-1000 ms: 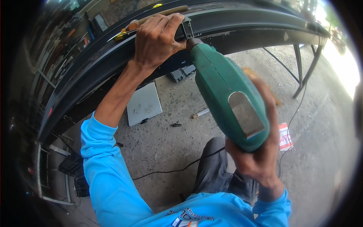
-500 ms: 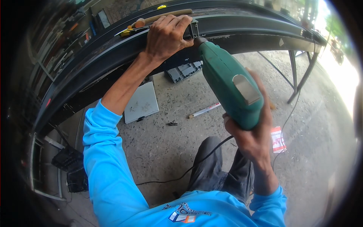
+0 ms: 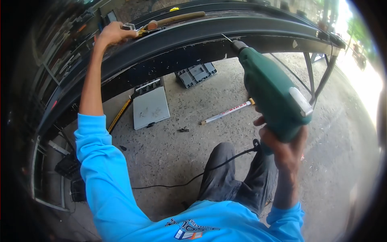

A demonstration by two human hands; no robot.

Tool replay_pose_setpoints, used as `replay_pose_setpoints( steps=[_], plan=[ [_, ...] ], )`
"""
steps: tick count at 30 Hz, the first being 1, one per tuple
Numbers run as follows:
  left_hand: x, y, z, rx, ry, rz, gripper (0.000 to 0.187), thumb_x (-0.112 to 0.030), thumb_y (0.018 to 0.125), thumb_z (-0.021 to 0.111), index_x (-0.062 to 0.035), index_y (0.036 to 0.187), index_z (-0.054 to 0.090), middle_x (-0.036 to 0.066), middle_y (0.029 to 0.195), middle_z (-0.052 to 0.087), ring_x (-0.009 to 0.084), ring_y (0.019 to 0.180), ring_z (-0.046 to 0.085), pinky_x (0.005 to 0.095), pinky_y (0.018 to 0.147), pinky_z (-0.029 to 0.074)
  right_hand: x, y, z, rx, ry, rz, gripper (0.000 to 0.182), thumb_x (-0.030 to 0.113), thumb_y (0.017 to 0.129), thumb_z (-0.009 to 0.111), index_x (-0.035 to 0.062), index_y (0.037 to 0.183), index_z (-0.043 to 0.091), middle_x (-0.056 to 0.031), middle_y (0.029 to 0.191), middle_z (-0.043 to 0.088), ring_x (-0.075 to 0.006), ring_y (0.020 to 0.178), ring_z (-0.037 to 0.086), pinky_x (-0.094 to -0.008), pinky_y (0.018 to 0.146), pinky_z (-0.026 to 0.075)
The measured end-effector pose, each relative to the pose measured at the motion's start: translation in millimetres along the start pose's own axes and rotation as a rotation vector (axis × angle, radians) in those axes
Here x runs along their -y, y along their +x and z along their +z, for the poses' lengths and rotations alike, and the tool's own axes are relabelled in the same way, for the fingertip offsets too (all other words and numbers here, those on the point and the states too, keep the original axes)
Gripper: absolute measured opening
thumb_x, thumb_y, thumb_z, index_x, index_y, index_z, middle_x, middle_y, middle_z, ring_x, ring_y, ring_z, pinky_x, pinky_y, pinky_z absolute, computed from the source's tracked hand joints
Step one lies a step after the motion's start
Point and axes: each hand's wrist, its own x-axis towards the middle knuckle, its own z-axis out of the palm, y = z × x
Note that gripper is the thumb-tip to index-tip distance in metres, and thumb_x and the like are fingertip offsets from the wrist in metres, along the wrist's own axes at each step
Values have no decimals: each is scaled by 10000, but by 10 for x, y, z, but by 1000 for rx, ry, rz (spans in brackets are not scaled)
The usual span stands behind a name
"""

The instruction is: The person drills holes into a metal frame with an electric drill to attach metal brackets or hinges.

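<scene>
My right hand [image 3: 285, 151] grips a green corded power drill [image 3: 274, 82], its thin drill bit [image 3: 227, 37] pointing up and left over the near edge of a long black metal profile [image 3: 258, 27]. The bit touches nothing that I can make out. Farther left, my left hand [image 3: 114, 34] is closed on a short piece of metal profile [image 3: 129, 27], held by the fingertips above the black frame. Just right of that hand lies a hammer [image 3: 181, 17] with a wooden handle, beside some partly hidden yellow-handled tools.
Under the frame, a grey case [image 3: 151, 108] and a dark plastic tray [image 3: 196, 75] lie on the concrete floor. A white-and-red tube [image 3: 226, 113] and a yellow spirit level [image 3: 119, 115] are there too. The drill's cord [image 3: 193, 177] runs across my legs.
My left hand has moved left along the frame with the short profile piece, away from the drill bit. The drill has drawn back to the right, so its bit now shows.
</scene>
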Motion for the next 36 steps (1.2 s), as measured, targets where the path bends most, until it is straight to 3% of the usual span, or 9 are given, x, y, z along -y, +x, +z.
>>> replay_pose_setpoints(
  steps=[2,5,7,9,10,12,17,20,36],
  plan=[
    [501,201,12,251,193,-229,555,-486,699,753,33,872,661,83,672,613,161,531,573,290,418,438,-127,62,28,0,-16,-21,843,18,618,595,57,1417,330,-179,1257,505,-284,1119,565,-372,864,527],
    [452,106,88,94,353,-248,618,-550,712,720,16,954,670,127,770,667,218,639,654,332,492,514,-188,121,77,38,-138,-175,820,9,623,568,80,1409,344,-186,1289,496,-324,1190,507,-424,1016,403],
    [241,89,291,-595,92,233,789,-697,669,677,-17,1070,657,176,927,692,296,872,685,408,697,565,-212,185,138,51,-142,-211,821,10,624,564,82,1411,340,-187,1289,497,-326,1193,505,-423,1009,411],
    [-705,-397,403,-249,-176,250,958,-805,588,633,-38,1161,622,195,1052,670,333,1041,633,458,889,506,-230,264,187,84,-160,-278,822,6,626,554,92,1413,334,-187,1282,499,-334,1197,503,-442,1001,426],
    [-984,-537,620,-281,-71,364,1033,-848,535,609,-37,1175,611,200,1100,650,330,1105,598,469,947,470,-213,299,203,81,-166,-288,822,6,626,554,92,1413,334,-187,1282,499,-334,1197,503,-442,1001,426],
    [-1330,-642,892,-402,255,400,1003,-805,524,668,-54,1185,599,168,1073,653,323,1033,621,459,953,455,-197,329,239,97,-138,-231,817,3,628,552,97,1410,335,-189,1282,498,-340,1197,502,-462,1001,432],
    [-1279,-496,1236,-819,248,498,950,-827,523,636,2,984,668,151,873,684,255,839,651,409,847,408,-257,371,263,106,-193,-228,821,7,632,555,98,1416,327,-203,1285,496,-348,1204,496,-469,1017,419],
    [-1248,-481,1256,-870,288,538,864,-802,545,669,-32,936,662,124,824,667,247,861,639,365,717,426,-282,398,262,99,-166,-235,826,7,627,555,94,1416,328,-207,1279,500,-341,1192,505,-462,1012,417],
    [-1236,-448,1267,-918,257,563,821,-776,547,691,-39,908,665,97,824,675,230,785,659,364,725,433,-364,411,207,63,-220,-167,837,45,597,568,70,1405,351,-198,1242,510,-333,1152,527,-440,996,413]
  ],
)
